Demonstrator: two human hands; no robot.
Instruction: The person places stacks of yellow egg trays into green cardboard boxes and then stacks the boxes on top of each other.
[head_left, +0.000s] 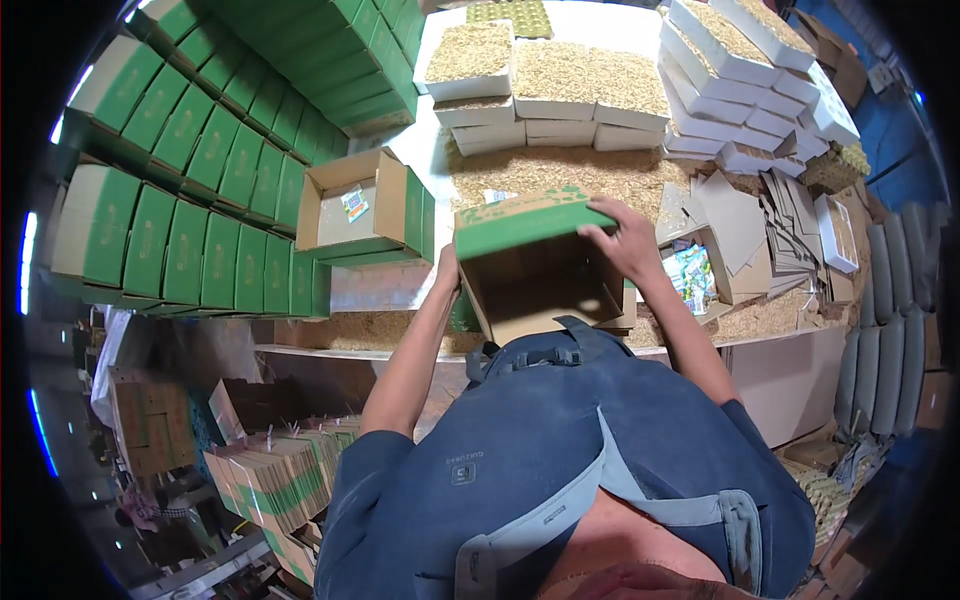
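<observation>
A green-and-brown cardboard box (525, 232) is tilted in front of my chest, its hollow inside facing me. My right hand (624, 236) grips the upper right corner, thumb and fingers around the edge. Along the box's left wall lies my left hand (448, 271), its fingers mostly hidden behind the cardboard. To the left stands another box (322, 187) with its top uncovered and a small printed packet (355, 203) inside. Right of my right forearm, a cardboard container (739, 277) holds several colourful packets (690, 274). Part of another packet (499, 196) shows behind the held box.
Green boxes (180, 127) are stacked high at left. White foam trays (555, 109) filled with husk-like material line the back, with more piled at right (750, 97). Loose husk (555, 169) covers the worktop. Cardboard pieces (724, 214) lie right; flattened cartons (277, 472) stand lower left.
</observation>
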